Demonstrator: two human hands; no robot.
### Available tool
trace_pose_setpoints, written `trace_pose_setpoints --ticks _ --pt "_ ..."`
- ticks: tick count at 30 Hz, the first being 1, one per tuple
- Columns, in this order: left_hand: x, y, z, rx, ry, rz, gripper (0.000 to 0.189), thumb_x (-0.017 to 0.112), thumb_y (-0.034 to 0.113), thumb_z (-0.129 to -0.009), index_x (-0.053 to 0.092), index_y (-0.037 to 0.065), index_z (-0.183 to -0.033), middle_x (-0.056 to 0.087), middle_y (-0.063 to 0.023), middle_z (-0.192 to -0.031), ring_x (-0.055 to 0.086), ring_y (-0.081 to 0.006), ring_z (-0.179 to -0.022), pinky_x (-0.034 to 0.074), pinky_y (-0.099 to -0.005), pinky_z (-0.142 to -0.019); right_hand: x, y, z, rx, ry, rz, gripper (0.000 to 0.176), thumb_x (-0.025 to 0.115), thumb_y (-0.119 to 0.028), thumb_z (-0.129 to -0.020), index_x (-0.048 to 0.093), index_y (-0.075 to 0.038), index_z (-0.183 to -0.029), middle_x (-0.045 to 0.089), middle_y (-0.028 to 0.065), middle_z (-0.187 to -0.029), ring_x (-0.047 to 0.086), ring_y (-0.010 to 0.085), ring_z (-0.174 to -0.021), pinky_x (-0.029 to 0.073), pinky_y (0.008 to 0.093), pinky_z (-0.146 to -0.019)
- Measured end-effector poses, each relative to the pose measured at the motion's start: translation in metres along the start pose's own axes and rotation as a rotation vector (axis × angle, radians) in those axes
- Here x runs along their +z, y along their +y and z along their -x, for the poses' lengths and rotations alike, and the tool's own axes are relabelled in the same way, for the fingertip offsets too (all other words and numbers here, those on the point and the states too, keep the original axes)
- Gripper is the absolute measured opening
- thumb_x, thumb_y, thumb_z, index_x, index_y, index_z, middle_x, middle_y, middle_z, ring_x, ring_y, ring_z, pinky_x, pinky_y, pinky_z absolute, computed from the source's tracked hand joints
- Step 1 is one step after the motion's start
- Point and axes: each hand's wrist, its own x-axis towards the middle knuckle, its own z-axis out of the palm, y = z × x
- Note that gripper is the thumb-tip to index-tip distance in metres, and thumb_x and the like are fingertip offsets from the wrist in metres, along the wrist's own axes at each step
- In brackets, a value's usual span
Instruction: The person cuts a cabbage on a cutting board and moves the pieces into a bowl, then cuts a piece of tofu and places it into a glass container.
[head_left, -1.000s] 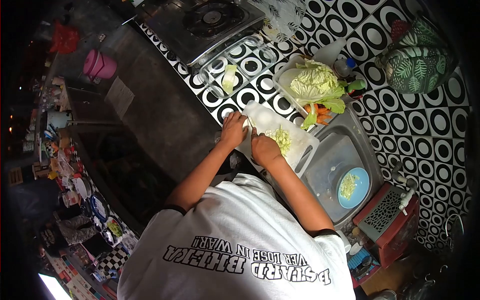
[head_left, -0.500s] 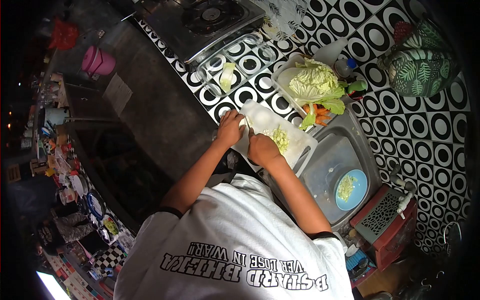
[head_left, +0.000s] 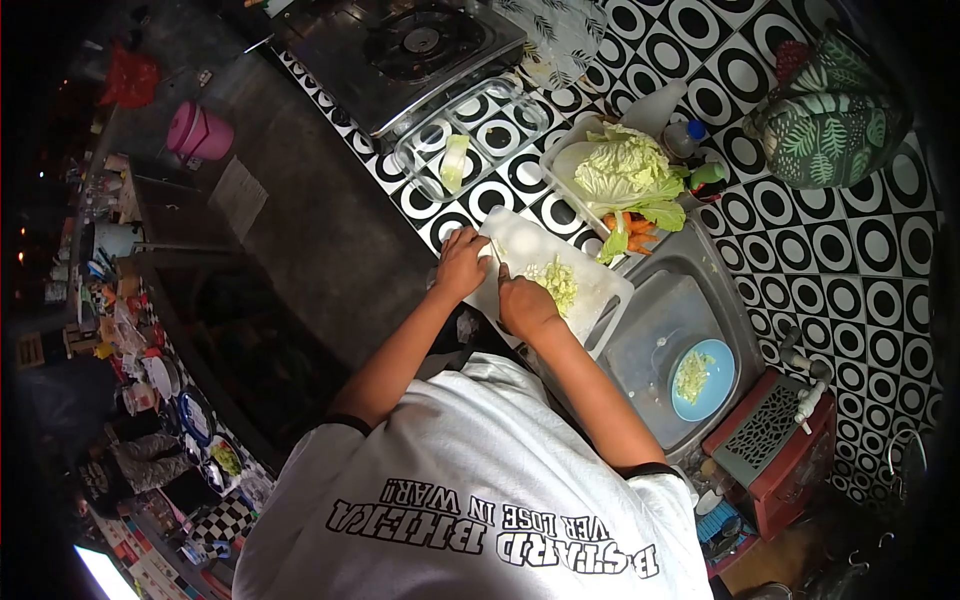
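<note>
My right hand (head_left: 527,304) is closed round the handle of a knife (head_left: 497,254), whose blade stands beside the fingers of my left hand (head_left: 462,262). With bent fingers, my left hand presses a pale piece of cabbage (head_left: 487,250) onto the white cutting board (head_left: 602,287); most of that piece is hidden. Chopped cabbage (head_left: 557,283) lies in a small heap on the board, to the right of the knife.
Behind the board, a plastic container (head_left: 563,170) holds leafy cabbage (head_left: 625,165) and carrots (head_left: 630,232). A glass dish (head_left: 420,160) contains one cabbage strip (head_left: 455,163). In the sink (head_left: 650,325) at right sits a blue bowl (head_left: 715,392) with chopped cabbage. A gas stove (head_left: 345,60) stands far left.
Both hands stay at the same end of the board, with the knife shifted only slightly beside my left fingers. The whole view has moved a little.
</note>
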Motion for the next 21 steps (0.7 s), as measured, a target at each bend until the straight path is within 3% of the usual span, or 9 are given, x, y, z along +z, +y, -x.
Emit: trace_pose_setpoints --ticks 6,16,18,21 --pt "0.001 0.0 0.0 0.004 0.009 -0.016 0.029 0.071 0.008 -0.076 0.066 0.003 -0.104 0.057 -0.0096 -0.103 0.051 -0.031 -0.103 0.042 -0.0407 -0.092 -0.008 0.0 -0.003 0.004 0.008 0.036 0.046 0.048 -0.009 -0.089 0.048 0.013 -0.129 0.068 0.0221 -0.096 0.07 0.0317 -0.085 0.057 0.0372 -0.071" --pt "-0.002 0.002 0.0 0.007 -0.01 -0.03 0.031 0.068 0.008 -0.076 0.065 0.003 -0.106 0.056 -0.0108 -0.104 0.051 -0.0318 -0.103 0.042 -0.0414 -0.093 0.007 -0.008 -0.006 0.0 -0.007 0.02 0.049 0.043 -0.008 -0.089 0.043 0.012 -0.134 0.068 0.0245 -0.095 0.069 0.033 -0.083 0.056 0.0379 -0.07" --pt "-0.001 0.002 0.0 0.003 -0.01 -0.04 0.031 0.068 0.009 -0.076 0.065 0.003 -0.106 0.056 -0.0107 -0.104 0.051 -0.0318 -0.103 0.042 -0.0416 -0.093 0.0 -0.011 -0.002 0.024 -0.013 -0.005 0.031 0.047 -0.011 -0.092 0.057 0.009 -0.113 0.067 0.0216 -0.099 0.07 0.0301 -0.087 0.057 0.0348 -0.071" --pt "0.0 0.002 -0.001 0.002 -0.008 -0.045 0.031 0.068 0.01 -0.076 0.065 0.003 -0.106 0.056 -0.0107 -0.105 0.05 -0.0318 -0.104 0.041 -0.0418 -0.093 0.001 -0.012 0.0 0.048 0.023 -0.025 0.029 0.047 -0.011 -0.092 0.06 0.008 -0.109 0.068 0.021 -0.098 0.07 0.0298 -0.088 0.057 0.0352 -0.072"
